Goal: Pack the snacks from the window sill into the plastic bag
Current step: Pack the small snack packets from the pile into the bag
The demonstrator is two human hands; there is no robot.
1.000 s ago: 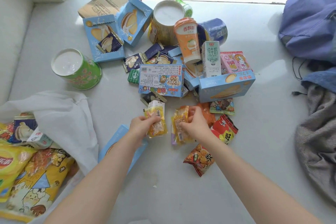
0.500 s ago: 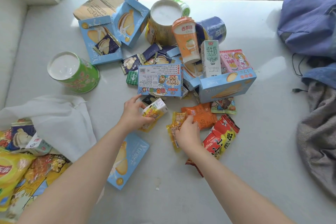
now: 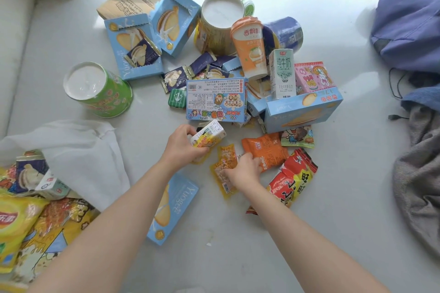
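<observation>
A heap of snacks covers the white window sill. My left hand grips a small yellow and white snack packet just in front of a blue cartoon-printed box. My right hand pinches a flat yellow packet, with its fingertips against an orange packet. Red packets lie to the right of that hand. The white plastic bag lies open at the lower left, with chip bags and other snacks inside.
A green tub, blue biscuit boxes, a yellow tub, an orange cup and a milk carton crowd the back. One blue box lies under my left forearm. A blue backpack and grey cloth occupy the right side.
Both hands have lowered toward the sill with their packets. The left hand turned its packet sideways. The right hand now presses its yellow packet flat beside the orange packet.
</observation>
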